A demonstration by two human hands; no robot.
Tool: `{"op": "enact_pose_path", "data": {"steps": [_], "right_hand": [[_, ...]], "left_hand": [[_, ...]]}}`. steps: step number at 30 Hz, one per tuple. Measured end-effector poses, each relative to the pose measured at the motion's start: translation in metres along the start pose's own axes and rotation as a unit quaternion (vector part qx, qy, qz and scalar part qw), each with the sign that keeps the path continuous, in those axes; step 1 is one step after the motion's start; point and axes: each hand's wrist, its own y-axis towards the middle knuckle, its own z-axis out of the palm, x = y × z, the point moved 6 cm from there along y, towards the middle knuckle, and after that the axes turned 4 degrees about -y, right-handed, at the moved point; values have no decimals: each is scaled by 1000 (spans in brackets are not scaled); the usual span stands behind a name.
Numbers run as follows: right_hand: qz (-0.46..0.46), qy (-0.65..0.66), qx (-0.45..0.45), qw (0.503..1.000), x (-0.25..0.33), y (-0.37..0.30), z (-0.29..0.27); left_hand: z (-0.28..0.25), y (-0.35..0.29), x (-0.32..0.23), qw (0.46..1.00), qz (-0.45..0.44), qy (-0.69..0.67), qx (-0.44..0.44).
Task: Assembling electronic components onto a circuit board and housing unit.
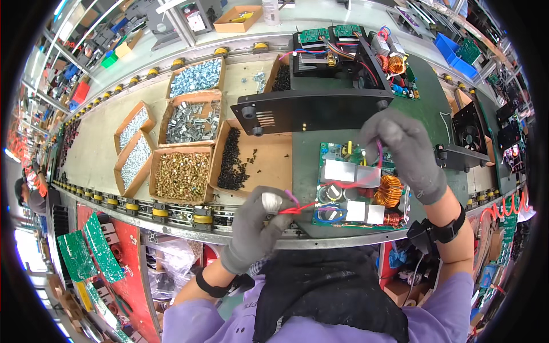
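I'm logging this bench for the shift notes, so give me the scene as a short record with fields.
Left hand: gray-gloved, pinching red wire
Right hand: gray-gloved, raised, holding purple wire
Circuit board: lying on the green work surface, carries a copper coil
Black panel: upright, beyond the board
Cardboard boxes: left of the board, with gold screws, black screws, small metal pieces
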Motion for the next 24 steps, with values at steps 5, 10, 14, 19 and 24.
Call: {"op": "enact_pose_path", "data": {"steps": [5,10,14,19,24], "right_hand": [[-138,-310,-95,936,20,-40,2],[-112,-519,3,847,-8,-68,38],[-106,-494,-20,863,-30,-77,33],[-112,-494,-27,862,-37,-77,27],[-90,-519,-47,849,-41,-67,23]], "left_hand": [[12,-7,12,890,-347,-290,66],[-10,19,-32,991,-37,108,75],[-19,17,-20,958,-237,-151,61],[-39,20,-44,928,-233,-122,264],[-97,10,-57,875,-442,9,198]]}}
